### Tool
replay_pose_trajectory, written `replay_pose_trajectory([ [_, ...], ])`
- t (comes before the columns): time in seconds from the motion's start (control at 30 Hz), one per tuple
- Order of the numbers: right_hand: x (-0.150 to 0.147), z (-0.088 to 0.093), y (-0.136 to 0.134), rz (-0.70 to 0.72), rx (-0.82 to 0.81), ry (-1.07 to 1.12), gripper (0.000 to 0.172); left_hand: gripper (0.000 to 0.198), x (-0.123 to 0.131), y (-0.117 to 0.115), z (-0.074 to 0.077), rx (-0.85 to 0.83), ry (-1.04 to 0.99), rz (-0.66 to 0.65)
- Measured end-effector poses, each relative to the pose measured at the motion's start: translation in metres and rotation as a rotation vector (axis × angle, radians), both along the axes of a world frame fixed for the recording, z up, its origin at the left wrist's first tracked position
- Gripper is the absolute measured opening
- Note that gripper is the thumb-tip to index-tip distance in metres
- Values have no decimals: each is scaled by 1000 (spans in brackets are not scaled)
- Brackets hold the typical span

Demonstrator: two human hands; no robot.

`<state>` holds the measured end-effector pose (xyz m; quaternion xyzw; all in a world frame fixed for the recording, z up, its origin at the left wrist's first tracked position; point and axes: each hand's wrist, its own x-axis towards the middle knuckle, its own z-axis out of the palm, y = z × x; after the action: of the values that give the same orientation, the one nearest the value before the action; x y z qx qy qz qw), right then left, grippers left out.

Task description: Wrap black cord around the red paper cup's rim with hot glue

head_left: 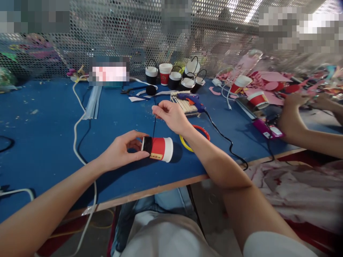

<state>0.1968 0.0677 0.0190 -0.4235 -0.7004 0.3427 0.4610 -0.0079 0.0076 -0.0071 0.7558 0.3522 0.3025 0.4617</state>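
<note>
The left hand (125,150) gripped a red paper cup (158,149) lying on its side on the blue table (48,142). The right hand (171,116) pinched a black string (154,125) pulled taut up from the cup. Just behind lay a glue gun (190,99) and two rings (195,138).

From my remote seat I saw a blue table (48,142) with a pale wooden front edge. A red and white paper cup (160,149) lay on its side near that edge, with red and yellow rings (199,130) just beside it. Further back a blue glue gun (191,98) rested on a stack of wooden sticks (184,105), its black cord (225,137) trailing off the front. Black cups with handles (174,76) stood at the rear, clear glue sticks (92,101) and a white cable (75,128) lay left, and pink paper cutouts (268,80) lay right.
</note>
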Motion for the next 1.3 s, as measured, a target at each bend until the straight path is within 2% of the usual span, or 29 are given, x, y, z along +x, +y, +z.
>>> replay_pose_trajectory([
  [0.13,-1,-2,-1,19,1,-58,33,46,-1,0,-2,154,16,-12],
  [0.37,-1,-6,-3,66,-33,-108,32,50,-2,-3,1,305,73,-11],
  [0.5,-3,-9,-4,87,-37,-166,31,49,-3,-3,3,475,168,10],
  [0.6,-5,-11,-6,54,-22,-266,30,43,-3,-2,2,609,270,26],
  [0.7,-8,-13,-8,18,23,-349,30,40,-4,-1,1,654,325,22],
  [0.83,-9,-13,-11,11,49,-369,30,46,-4,-1,0,612,324,12],
  [0.97,-10,-8,-15,6,40,-400,31,69,-4,-1,-1,373,216,46],
  [1.13,-12,-7,-21,9,90,-422,30,50,-1,-2,1,112,90,106],
  [1.3,-13,-4,-25,42,94,-384,29,46,1,-5,3,77,126,109],
])
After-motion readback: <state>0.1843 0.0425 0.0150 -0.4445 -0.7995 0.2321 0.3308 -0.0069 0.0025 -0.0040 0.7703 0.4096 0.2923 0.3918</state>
